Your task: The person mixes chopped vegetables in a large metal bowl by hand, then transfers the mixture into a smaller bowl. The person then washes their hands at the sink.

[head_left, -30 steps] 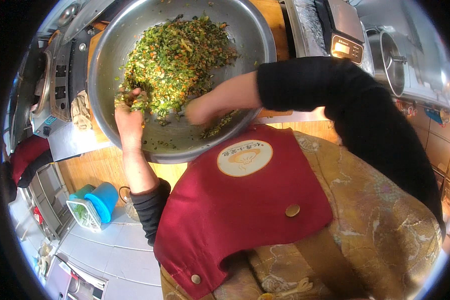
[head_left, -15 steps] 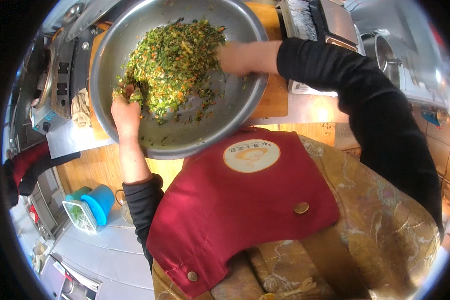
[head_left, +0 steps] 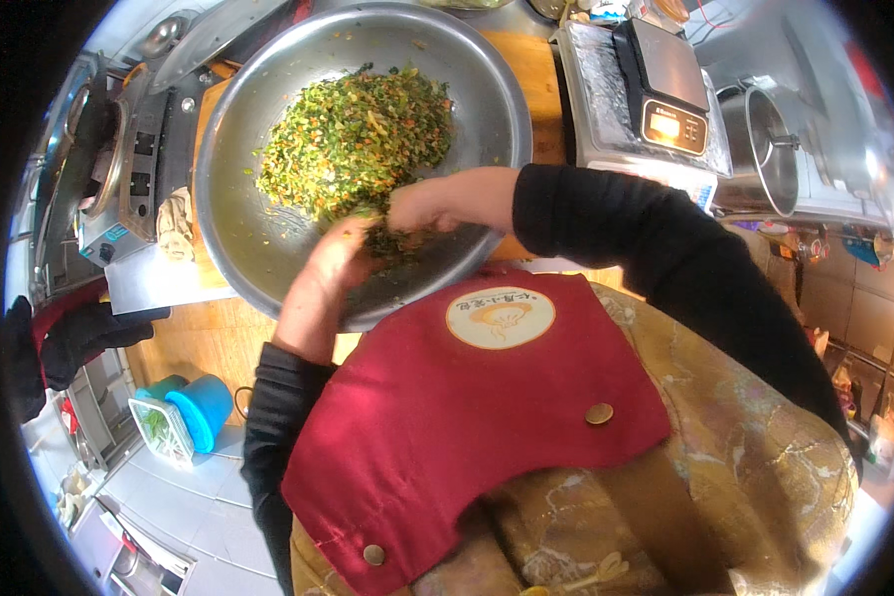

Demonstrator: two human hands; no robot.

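A wide steel bowl holds a heap of chopped vegetable mix, mostly green with orange and pale bits. Both of my hands are inside the bowl, close together at the heap's near edge. My left hand curls its fingers into the mix from the left, slightly blurred. From the right, my right hand bends its fingers down around some of the same mix. Dark green bits show between the hands, and the vegetables partly hide the fingertips.
Under the bowl lies a wooden board. A digital scale and a steel pot stand to the right. Left of the bowl are a crumpled cloth and a cooking appliance. A blue bucket sits lower left.
My left hand has moved right and nearer from the heap's left side. My right hand has come left and nearer, so the two now meet. The heap looks more gathered.
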